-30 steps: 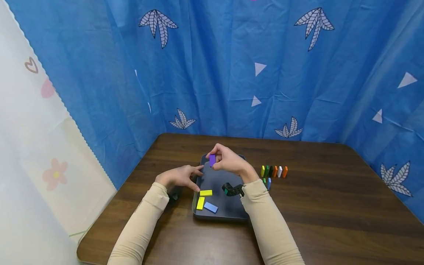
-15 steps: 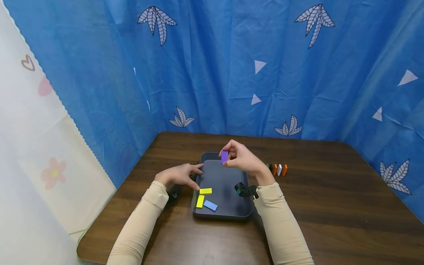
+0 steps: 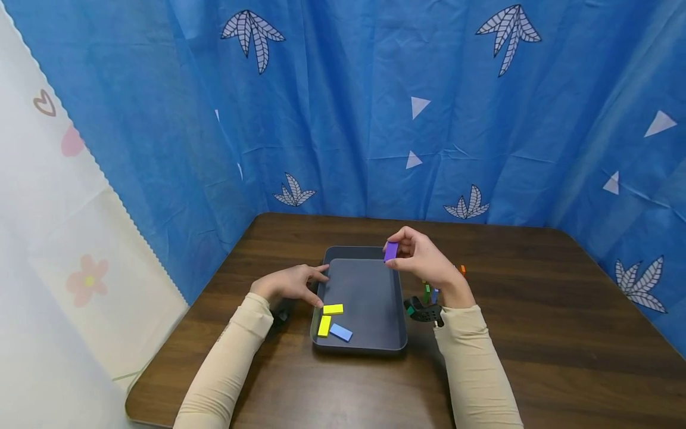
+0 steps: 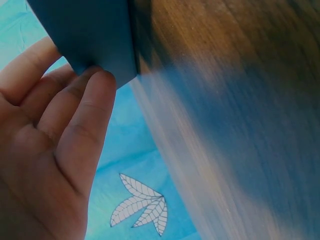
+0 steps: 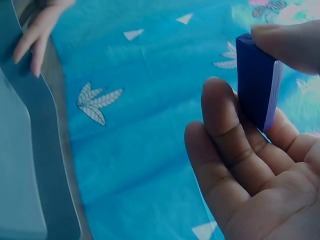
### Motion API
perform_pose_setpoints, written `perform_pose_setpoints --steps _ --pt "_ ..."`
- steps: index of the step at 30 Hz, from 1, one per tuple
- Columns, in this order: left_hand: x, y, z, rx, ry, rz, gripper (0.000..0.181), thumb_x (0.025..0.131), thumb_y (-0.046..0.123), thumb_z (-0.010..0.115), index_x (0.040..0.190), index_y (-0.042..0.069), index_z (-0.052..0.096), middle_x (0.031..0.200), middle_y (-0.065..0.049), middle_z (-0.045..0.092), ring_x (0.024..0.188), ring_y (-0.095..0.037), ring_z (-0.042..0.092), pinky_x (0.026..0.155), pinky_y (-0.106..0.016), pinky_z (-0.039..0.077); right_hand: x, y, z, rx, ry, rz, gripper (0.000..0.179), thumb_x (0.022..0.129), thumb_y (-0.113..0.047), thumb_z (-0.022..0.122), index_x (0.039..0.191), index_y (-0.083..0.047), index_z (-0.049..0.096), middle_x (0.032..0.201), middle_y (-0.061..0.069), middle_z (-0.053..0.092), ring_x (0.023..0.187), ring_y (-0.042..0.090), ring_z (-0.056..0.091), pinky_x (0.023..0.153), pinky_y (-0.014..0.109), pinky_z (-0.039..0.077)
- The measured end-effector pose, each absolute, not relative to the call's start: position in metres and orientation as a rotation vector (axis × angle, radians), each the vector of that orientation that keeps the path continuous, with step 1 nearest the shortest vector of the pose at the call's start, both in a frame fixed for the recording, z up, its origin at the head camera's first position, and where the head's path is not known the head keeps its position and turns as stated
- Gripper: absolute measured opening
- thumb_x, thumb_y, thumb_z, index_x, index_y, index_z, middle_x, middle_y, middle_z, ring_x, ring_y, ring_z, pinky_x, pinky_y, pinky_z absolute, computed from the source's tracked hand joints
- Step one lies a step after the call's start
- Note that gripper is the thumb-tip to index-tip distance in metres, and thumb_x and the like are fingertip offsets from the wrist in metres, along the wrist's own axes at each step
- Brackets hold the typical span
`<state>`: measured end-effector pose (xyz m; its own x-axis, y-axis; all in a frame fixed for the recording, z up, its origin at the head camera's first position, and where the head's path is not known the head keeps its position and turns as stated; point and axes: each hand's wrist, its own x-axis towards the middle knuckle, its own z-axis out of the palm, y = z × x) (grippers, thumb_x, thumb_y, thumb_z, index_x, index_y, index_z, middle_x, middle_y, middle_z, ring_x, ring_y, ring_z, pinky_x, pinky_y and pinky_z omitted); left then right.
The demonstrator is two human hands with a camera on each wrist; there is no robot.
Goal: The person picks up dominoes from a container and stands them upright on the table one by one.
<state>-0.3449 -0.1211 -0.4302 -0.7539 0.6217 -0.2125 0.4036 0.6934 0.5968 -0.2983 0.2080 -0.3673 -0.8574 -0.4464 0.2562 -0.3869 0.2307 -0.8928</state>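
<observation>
We're over a dark brown wooden table (image 3: 536, 333), hemmed in by blue curtains printed with white leaves (image 3: 429, 119). No readable writing anywhere. Our right hand (image 3: 423, 259) pinches a small purple rectangular block (image 3: 391, 251) between thumb and fingertips, above the far right corner of the dark grey plastic tray (image 3: 370, 345), long axis roughly upright. Our left hand (image 3: 289, 285), fingers relaxed and extended, touches the tray's left rim. Two yellow blocks (image 3: 333, 309) and a light blue block (image 3: 340, 332) lie flat in the tray's near left corner.
</observation>
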Motion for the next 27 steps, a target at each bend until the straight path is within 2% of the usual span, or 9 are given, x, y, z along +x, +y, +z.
perform_pose_setpoints --steps 5,13,19,23,27 --pt "-0.346 -0.12 -0.431 0.812 2.513 0.73 0.072 0.083 0.035 0.082 0.143 0.006 0.055 0.168 -0.007 0.023 0.151 -0.033 0.03 0.117 -0.053 0.036 -0.297 0.224 -0.367 -0.779 2.445 -1.762 0.045 0.088 -0.003 0.074 0.125 0.007 0.051 0.115 0.024 0.067 0.092 0.015 0.069 0.081 0.026 0.06" --pt "-0.345 -0.121 -0.434 0.827 2.523 0.732 0.071 0.082 0.033 0.083 0.142 0.006 0.056 0.167 -0.008 0.023 0.151 -0.033 0.029 0.116 -0.053 0.038 -0.297 0.243 -0.369 -0.714 2.497 -1.785 0.046 0.09 -0.01 0.074 0.133 -0.003 0.058 0.094 0.008 0.067 0.085 0.019 0.07 0.078 0.029 0.061" --pt "-0.344 -0.12 -0.434 0.829 2.527 0.728 0.071 0.082 0.034 0.083 0.142 0.005 0.056 0.167 -0.009 0.024 0.151 -0.033 0.03 0.116 -0.052 0.039 -0.296 0.255 -0.37 -0.727 2.562 -1.75 0.057 0.091 -0.015 0.074 0.144 -0.006 0.053 0.094 0.005 0.068 0.085 0.015 0.069 0.075 0.026 0.06" --pt "-0.345 -0.12 -0.434 0.815 2.528 0.729 0.072 0.082 0.034 0.083 0.142 0.006 0.056 0.167 -0.008 0.023 0.151 -0.034 0.029 0.116 -0.053 0.038 -0.294 0.268 -0.371 -0.768 2.597 -1.724 0.057 0.094 -0.014 0.071 0.147 -0.006 0.05 0.092 0.005 0.068 0.083 0.014 0.069 0.074 0.026 0.06" --pt "-0.345 -0.119 -0.435 0.801 2.528 0.729 0.071 0.083 0.035 0.083 0.143 0.006 0.056 0.167 -0.007 0.023 0.152 -0.034 0.028 0.117 -0.054 0.037 -0.291 0.283 -0.373 -0.721 2.647 -1.652 0.053 0.096 -0.017 0.068 0.146 -0.006 0.052 0.087 0.004 0.065 0.077 0.013 0.063 0.067 0.025 0.057"
